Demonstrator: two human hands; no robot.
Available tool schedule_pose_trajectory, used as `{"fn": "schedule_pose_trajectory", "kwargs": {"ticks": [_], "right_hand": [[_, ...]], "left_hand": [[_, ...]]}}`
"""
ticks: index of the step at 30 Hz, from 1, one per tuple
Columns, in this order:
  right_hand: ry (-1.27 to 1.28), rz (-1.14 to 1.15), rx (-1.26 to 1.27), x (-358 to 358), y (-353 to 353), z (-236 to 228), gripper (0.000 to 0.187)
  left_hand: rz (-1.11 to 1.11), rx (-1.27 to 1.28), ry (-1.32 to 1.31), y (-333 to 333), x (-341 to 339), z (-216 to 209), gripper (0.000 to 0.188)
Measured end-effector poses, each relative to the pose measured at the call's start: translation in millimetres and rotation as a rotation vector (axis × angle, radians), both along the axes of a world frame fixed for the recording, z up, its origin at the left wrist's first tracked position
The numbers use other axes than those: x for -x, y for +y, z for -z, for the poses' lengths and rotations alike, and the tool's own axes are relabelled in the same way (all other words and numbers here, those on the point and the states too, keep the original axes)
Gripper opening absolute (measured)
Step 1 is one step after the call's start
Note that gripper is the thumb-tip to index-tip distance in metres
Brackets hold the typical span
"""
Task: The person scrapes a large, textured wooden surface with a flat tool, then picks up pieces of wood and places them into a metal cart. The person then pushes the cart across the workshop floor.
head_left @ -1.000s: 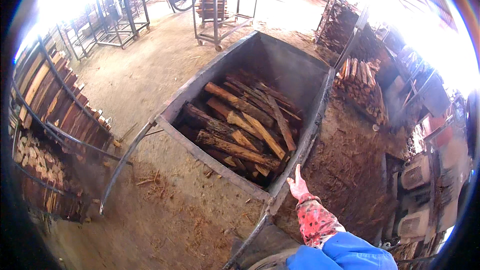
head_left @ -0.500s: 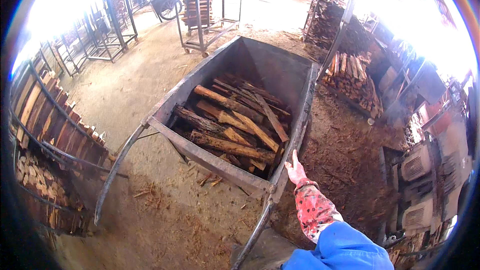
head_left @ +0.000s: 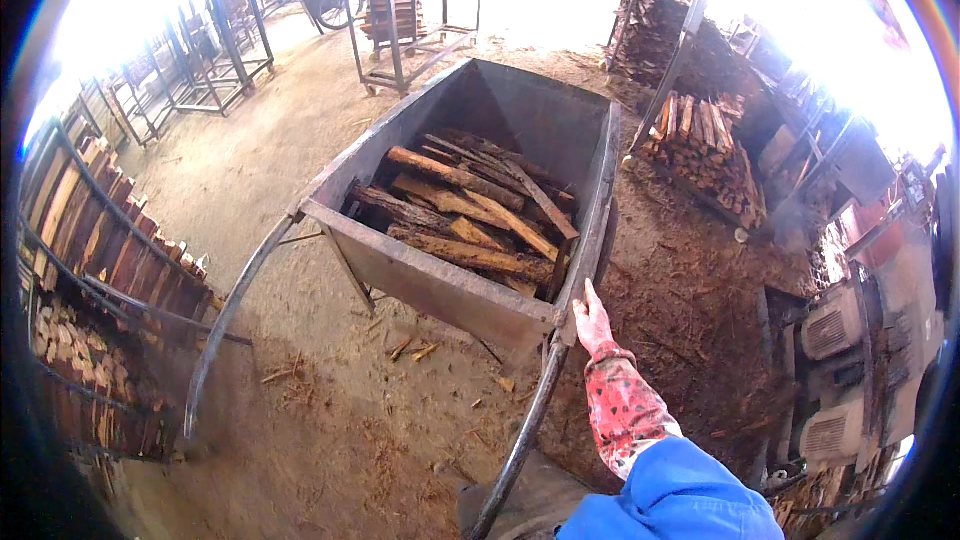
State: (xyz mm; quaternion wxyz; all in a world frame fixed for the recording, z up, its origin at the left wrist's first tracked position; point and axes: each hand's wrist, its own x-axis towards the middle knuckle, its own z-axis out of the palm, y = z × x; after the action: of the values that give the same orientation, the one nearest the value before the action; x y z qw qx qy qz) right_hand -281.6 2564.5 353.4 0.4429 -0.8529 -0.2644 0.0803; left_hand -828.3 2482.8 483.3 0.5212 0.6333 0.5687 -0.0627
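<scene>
My right hand (head_left: pixel 592 321), in a red patterned sleeve cuff under a blue sleeve, lies at the near right corner of a metal cart (head_left: pixel 430 283). Its fingers are stretched out along the outer side of the rim, and it grips nothing. Inside the cart lies a pile of split firewood (head_left: pixel 480 202), rough brown pieces with a few paler ones on top. Two curved handles run from the cart toward me, the left handle (head_left: pixel 225 315) and the right handle (head_left: pixel 525 440). My left hand is out of view.
Stacked wood in a curved metal frame (head_left: pixel 110 230) stands at the left. Wheeled metal racks (head_left: pixel 400 65) and another cart (head_left: pixel 330 0) are farther back. At the right are a post (head_left: pixel 675 50), a low wood stack (head_left: pixel 705 150) and machinery with vented panels (head_left: pixel 830 330). Wood scraps litter the floor.
The cart's near end has shifted up in the picture, so more of its near wall shows. My right hand stays by the near right corner, with its fingertips now closer to that corner.
</scene>
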Motion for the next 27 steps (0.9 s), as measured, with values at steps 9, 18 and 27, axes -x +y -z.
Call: {"fn": "schedule_pose_trajectory", "kwargs": {"ticks": [9,18,27], "right_hand": [[0.623,-0.065,-0.026,95.5,-51.1,-25.5,0.056],[0.756,-0.273,-0.016,184.2,-66.2,-50.6,0.049],[0.81,-0.105,-0.196,181.3,-36.3,-72.5,0.045]], "left_hand": [[-0.116,0.108,-0.237,24.8,-49.7,-38.5,0.045],[-0.152,0.191,-0.266,48.4,-62.5,-36.4,0.041],[-0.068,0.327,-0.278,82.9,-100.9,-67.7,0.044]]}}
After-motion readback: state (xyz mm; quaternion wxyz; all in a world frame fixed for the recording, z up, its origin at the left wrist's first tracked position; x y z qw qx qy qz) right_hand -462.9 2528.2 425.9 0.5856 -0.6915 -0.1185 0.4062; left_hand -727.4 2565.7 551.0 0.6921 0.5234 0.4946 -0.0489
